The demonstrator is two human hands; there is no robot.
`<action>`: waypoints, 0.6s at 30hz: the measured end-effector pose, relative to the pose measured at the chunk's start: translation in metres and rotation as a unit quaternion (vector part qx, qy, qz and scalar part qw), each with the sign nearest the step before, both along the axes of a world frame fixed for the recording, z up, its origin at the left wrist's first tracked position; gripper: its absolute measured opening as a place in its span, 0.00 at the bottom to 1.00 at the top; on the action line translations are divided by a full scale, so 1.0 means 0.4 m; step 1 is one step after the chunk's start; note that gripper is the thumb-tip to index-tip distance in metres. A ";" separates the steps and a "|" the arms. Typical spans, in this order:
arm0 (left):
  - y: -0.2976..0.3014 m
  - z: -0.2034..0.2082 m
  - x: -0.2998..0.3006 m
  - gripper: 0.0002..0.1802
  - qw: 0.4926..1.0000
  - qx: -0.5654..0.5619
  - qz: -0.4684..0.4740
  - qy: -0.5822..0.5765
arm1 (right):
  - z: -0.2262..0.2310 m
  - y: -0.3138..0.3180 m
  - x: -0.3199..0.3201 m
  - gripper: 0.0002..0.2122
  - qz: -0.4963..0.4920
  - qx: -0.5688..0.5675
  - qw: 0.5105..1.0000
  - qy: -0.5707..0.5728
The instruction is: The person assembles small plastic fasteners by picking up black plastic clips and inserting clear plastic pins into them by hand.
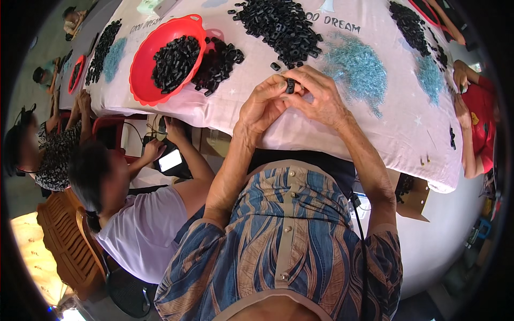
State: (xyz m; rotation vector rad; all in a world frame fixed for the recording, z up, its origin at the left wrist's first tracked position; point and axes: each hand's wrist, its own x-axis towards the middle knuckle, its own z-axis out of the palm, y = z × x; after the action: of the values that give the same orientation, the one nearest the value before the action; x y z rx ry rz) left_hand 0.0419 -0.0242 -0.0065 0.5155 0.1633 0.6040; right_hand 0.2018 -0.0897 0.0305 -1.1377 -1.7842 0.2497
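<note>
A small black plastic piece (290, 85) is pinched between the fingertips of my two hands, just above the near part of the table. My left hand (262, 106) grips it from the left, fingers curled. From the other side my right hand (321, 97) presses on it with thumb and fingers. Just beyond my hands lies a large heap of similar black pieces (278, 29), with one loose piece (275, 66) apart from it. To the right of my right hand spreads a pile of tiny translucent blue pieces (357, 72). Any small part between my fingertips is hidden.
A red plastic basin (138, 88) holding black pieces stands at left on the pink tablecloth (235, 109), beside another black heap (220, 61). Seated close on my left, a person in a pale shirt (144, 235) has a lit phone (170, 160) near their hands. Someone in red (482, 123) works at right.
</note>
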 end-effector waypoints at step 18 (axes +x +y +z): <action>0.008 0.110 -0.059 0.08 0.988 0.066 0.114 0.085 | -0.002 -0.014 0.010 0.08 -0.082 -0.024 0.994 0.062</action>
State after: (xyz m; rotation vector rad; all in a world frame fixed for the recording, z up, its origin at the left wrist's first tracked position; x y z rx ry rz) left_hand 0.0184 -0.0210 0.0374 0.6819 0.3487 0.7983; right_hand 0.2058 -0.0952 0.0299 -1.2679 -1.5741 0.2599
